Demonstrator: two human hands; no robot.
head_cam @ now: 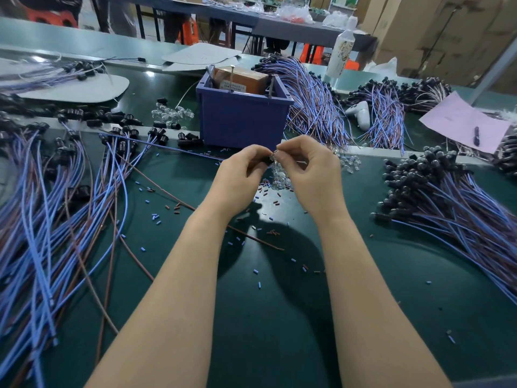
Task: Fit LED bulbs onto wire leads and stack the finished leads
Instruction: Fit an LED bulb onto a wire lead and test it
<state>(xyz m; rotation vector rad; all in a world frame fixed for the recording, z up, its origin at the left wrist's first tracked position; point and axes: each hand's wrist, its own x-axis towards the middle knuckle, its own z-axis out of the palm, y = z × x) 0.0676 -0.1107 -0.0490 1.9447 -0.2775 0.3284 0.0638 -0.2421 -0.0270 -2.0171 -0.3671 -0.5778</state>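
Nearest, on the green mat, scattered insulation bits. Just above, left hand curled round the black socket of a wire lead, right hand pinching a small clear LED bulb at its mouth, over loose bulbs. Farther out, finished leads stacked right, unfitted leads left, purple bin behind.
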